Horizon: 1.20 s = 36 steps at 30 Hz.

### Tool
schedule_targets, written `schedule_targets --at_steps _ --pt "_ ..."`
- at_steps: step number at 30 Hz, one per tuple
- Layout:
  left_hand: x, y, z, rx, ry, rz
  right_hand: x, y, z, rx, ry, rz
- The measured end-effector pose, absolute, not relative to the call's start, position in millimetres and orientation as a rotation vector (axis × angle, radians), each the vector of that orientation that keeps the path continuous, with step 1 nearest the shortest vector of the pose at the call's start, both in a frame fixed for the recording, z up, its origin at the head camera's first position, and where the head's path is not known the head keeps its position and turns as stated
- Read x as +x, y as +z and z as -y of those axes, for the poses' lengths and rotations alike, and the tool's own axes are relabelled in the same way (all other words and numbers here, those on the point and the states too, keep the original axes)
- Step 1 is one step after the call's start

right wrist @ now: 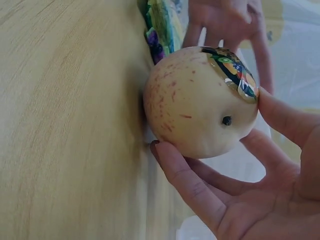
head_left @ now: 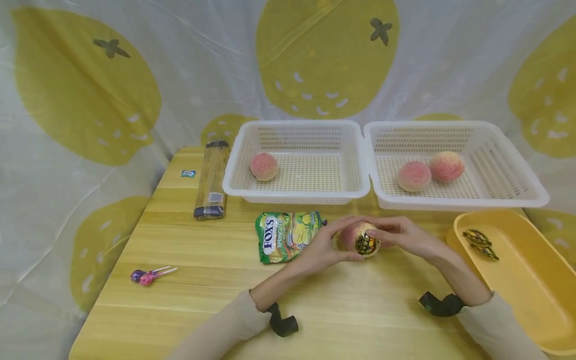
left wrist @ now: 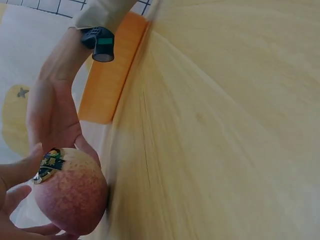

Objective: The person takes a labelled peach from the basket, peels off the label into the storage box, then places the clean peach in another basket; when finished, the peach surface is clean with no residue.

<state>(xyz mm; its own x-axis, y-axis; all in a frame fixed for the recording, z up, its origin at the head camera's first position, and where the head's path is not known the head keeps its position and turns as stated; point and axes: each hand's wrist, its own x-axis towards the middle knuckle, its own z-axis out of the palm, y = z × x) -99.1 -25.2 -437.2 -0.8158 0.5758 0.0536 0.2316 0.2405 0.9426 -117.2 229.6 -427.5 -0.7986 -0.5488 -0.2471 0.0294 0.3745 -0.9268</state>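
Observation:
A pink and cream peach (head_left: 353, 235) sits low over the table between both hands. A dark, fruit-patterned sticker (head_left: 366, 244) is on its side. My left hand (head_left: 321, 245) holds the peach from the left, its thumb near the lower side. From the right, my right hand (head_left: 402, 235) grips it, and in the right wrist view the thumb (right wrist: 287, 117) touches the sticker's edge while the fingers support the peach from the other side. Part of the sticker (left wrist: 49, 165) also shows in the left wrist view, beside a left-hand digit.
A white basket (head_left: 297, 194) holds one peach; another (head_left: 459, 202) holds two. A yellow-orange tray (head_left: 517, 265) with dark leaf-shaped pieces (head_left: 480, 243) stands right. Leftward lie a Fox's candy bag (head_left: 285, 237), lollipops (head_left: 146, 276), a small wrapped candy (head_left: 188, 173) and a long brown package (head_left: 211, 180).

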Motion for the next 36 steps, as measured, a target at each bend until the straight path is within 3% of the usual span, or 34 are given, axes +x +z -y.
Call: schedule_targets --at_steps 17,36 --pt "-104.0 -436.8 14.9 0.444 1.546 -2.386 -101.9 -424.4 -227.8 -0.448 -1.428 -2.476" --pt "-108.7 -438.0 11.5 0.532 1.532 -2.362 -99.1 -427.8 -226.6 -0.172 -1.564 -2.366"
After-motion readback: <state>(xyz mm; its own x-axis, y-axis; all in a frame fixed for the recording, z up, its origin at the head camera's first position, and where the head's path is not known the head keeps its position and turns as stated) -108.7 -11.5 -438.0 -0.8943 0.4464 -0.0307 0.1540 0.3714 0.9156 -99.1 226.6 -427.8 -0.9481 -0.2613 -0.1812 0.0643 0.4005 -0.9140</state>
